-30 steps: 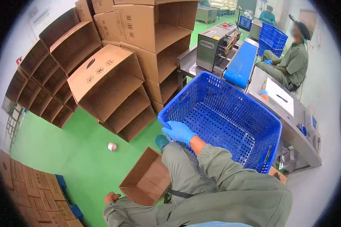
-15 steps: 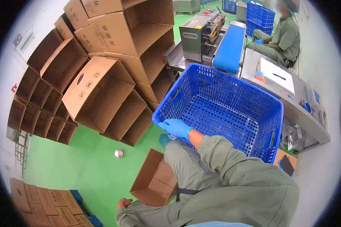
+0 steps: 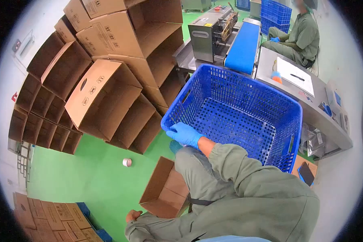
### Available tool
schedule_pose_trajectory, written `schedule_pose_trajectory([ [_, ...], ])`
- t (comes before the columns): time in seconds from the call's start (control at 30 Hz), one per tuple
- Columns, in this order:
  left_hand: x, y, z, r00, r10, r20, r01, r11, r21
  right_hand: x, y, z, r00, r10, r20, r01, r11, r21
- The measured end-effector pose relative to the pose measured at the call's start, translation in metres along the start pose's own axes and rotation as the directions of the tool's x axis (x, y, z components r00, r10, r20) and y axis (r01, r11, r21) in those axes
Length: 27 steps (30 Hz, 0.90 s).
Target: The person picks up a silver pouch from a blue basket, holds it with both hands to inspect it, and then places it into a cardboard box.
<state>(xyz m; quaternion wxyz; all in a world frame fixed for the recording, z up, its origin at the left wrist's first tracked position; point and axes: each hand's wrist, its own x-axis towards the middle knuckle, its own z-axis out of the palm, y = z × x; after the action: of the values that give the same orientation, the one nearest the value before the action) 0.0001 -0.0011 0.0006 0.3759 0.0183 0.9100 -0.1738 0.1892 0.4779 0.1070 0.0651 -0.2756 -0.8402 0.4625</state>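
My right hand [image 3: 184, 134], in a blue glove, is closed over the near left corner of the rim of a large blue plastic crate [image 3: 250, 86]. The slotted crate has nothing in it and stands against the end of a blue conveyor belt [image 3: 243, 46]. My left hand [image 3: 133, 215], with bare skin showing, is at the lower left by my grey-green clothing. Most of its fingers are hidden, so its grip does not show. An open cardboard box [image 3: 165, 189] sits on the floor beside my leg, nearest to the left hand.
Open cardboard boxes [image 3: 105, 92] are stacked at the left. A tape roll [image 3: 127, 162] lies on the green floor. Beyond the crate are a metal machine [image 3: 207, 38] and a steel table [image 3: 270, 60] with a paper [image 3: 295, 76]. A co-worker [image 3: 302, 38] sits at the back right.
The view has shifted very slightly. My right hand stays on the crate's rim and has moved little, if at all; the left hand stays low.
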Motion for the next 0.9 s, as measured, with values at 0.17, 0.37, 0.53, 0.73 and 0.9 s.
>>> schedule_pose_trajectory([
  [0.17,-0.005,0.000,-0.001,0.998,0.032,-0.059,-0.032,0.999,-0.009,0.010,0.015,0.010,0.985,-0.073,-0.153,0.073,0.997,-0.007],
  [0.37,0.001,-0.001,0.001,1.000,0.009,-0.026,-0.010,1.000,-0.009,0.013,0.019,0.019,0.888,0.006,-0.460,-0.030,0.999,-0.045],
  [0.53,-0.008,0.003,-0.003,0.999,0.030,-0.019,-0.030,1.000,-0.001,0.006,0.015,0.012,0.938,-0.112,-0.327,0.093,0.993,-0.074],
  [0.73,-0.006,0.002,-0.002,1.000,0.019,-0.009,-0.019,1.000,0.001,0.006,0.014,0.013,0.989,0.003,0.151,-0.033,0.981,0.192],
  [0.9,0.012,-0.007,0.005,1.000,0.030,0.001,-0.030,0.999,-0.024,0.006,0.013,0.010,0.983,0.036,0.179,-0.064,0.987,0.150],
])
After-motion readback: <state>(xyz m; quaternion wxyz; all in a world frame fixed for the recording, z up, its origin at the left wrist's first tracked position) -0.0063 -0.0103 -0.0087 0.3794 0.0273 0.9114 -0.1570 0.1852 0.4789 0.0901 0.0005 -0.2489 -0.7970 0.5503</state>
